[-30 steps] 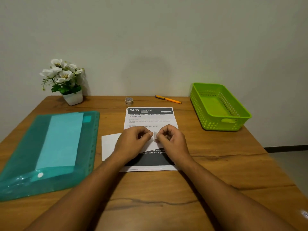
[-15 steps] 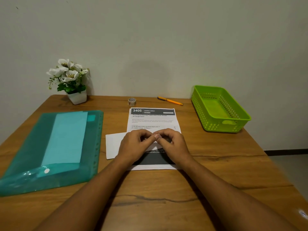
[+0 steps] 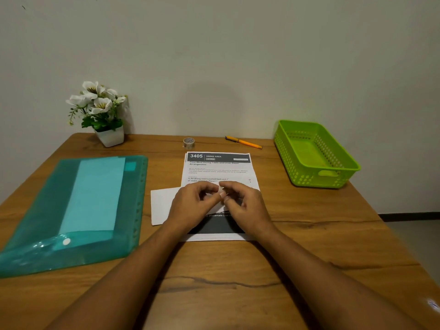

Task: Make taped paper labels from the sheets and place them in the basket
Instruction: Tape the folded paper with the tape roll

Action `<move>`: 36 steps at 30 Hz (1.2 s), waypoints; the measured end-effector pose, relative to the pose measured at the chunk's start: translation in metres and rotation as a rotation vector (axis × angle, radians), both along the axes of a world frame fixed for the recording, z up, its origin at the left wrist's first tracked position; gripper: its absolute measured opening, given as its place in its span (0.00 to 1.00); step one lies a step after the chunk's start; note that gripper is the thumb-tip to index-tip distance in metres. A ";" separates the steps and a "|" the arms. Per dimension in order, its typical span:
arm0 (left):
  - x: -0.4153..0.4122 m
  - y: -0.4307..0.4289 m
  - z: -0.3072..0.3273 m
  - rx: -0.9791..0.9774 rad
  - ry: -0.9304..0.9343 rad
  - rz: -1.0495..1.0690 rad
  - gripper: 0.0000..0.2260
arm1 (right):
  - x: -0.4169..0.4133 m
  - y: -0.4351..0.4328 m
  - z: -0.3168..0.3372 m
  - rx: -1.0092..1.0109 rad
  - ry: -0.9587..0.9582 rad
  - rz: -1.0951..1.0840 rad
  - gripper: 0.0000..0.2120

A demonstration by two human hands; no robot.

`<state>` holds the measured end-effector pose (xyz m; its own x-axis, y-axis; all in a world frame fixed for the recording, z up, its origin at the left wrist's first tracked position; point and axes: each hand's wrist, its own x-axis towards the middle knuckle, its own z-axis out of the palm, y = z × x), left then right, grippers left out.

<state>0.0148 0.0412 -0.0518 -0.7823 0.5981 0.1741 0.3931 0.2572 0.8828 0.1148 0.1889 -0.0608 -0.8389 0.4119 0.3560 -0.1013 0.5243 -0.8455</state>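
The left hand [image 3: 194, 207] and right hand [image 3: 248, 210] pinch a small pale scrap [image 3: 221, 192] over the printed white paper sheet [image 3: 219, 171], probably tape or label; the green perforated plastic basket [image 3: 316, 181] stands within reach.

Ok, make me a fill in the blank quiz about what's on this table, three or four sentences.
1. The basket is coloured ____.
2. The pen beside the tape roll is mostly ____.
3. The left hand and right hand pinch a small pale piece above the printed sheet, headed number ____.
4. The teal folder lies ____ of that sheet.

Missing words: green; orange; 3405; left.
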 end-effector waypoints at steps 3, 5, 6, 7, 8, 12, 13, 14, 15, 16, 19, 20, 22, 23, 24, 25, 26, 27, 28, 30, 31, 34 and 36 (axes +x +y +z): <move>0.000 0.000 0.000 -0.003 0.010 0.023 0.12 | 0.001 -0.001 0.002 -0.083 -0.009 0.026 0.20; 0.000 0.000 0.000 -0.001 0.013 0.031 0.11 | 0.001 -0.002 0.003 -0.098 -0.001 0.033 0.19; 0.000 0.000 0.000 0.001 0.012 0.039 0.10 | 0.001 -0.001 0.003 -0.117 0.009 0.027 0.18; 0.000 0.000 -0.001 0.008 0.008 0.048 0.08 | 0.001 0.000 0.003 -0.150 0.018 0.008 0.17; -0.001 0.001 -0.001 0.017 0.000 0.058 0.07 | 0.000 0.001 0.003 -0.189 0.027 -0.015 0.17; -0.002 0.001 0.000 0.057 -0.066 0.052 0.06 | -0.004 0.003 -0.002 -0.170 0.029 -0.129 0.10; -0.001 0.001 0.000 0.069 -0.080 0.041 0.07 | -0.005 0.004 -0.002 -0.147 0.017 -0.139 0.08; -0.001 0.000 0.001 0.079 -0.088 0.029 0.07 | -0.005 0.004 -0.002 -0.134 0.007 -0.136 0.06; 0.000 0.000 0.001 0.088 -0.091 0.018 0.08 | -0.005 0.004 -0.002 -0.125 0.003 -0.126 0.05; 0.001 0.000 0.001 0.091 -0.093 0.009 0.08 | -0.005 0.003 -0.002 -0.116 0.002 -0.116 0.04; 0.002 -0.001 0.002 0.078 -0.087 -0.003 0.10 | -0.004 0.003 -0.001 -0.093 -0.004 -0.118 0.01; 0.002 -0.001 0.002 0.072 -0.083 -0.004 0.10 | -0.005 0.003 -0.001 -0.090 -0.006 -0.123 0.02; 0.001 -0.001 0.001 0.068 -0.077 -0.012 0.10 | -0.005 0.003 -0.001 -0.095 -0.013 -0.127 0.02; 0.000 -0.001 0.001 0.066 -0.075 -0.013 0.10 | -0.005 0.003 0.000 -0.101 -0.016 -0.125 0.02; 0.000 -0.001 0.001 0.063 -0.073 -0.012 0.10 | -0.006 0.003 0.000 -0.103 -0.020 -0.125 0.02; 0.000 -0.001 0.001 0.057 -0.070 -0.009 0.10 | -0.006 0.003 0.000 -0.101 -0.024 -0.128 0.03; 0.000 -0.001 0.000 0.051 -0.066 -0.005 0.10 | -0.006 0.003 0.000 -0.093 -0.026 -0.133 0.03; 0.000 -0.001 0.000 0.047 -0.062 -0.002 0.10 | -0.005 0.002 0.001 -0.085 -0.026 -0.139 0.04; 0.000 0.000 0.000 0.045 -0.056 0.000 0.10 | -0.005 0.002 0.001 -0.080 -0.026 -0.144 0.04; 0.000 -0.001 0.000 0.039 -0.040 -0.001 0.11 | -0.005 0.001 0.001 -0.075 -0.031 -0.146 0.04; 0.000 -0.001 0.000 0.038 -0.032 -0.003 0.11 | -0.005 0.001 0.001 -0.068 -0.035 -0.142 0.05; -0.001 -0.001 -0.001 0.052 -0.033 0.001 0.10 | -0.005 0.002 0.002 -0.075 -0.026 -0.166 0.05; -0.001 -0.001 -0.001 0.046 -0.029 0.005 0.11 | -0.005 0.004 0.004 -0.147 -0.010 -0.215 0.07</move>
<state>0.0133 0.0404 -0.0533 -0.7903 0.5861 0.1786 0.3660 0.2178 0.9048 0.1099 0.1931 -0.0566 -0.7293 0.6281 0.2712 0.0082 0.4044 -0.9145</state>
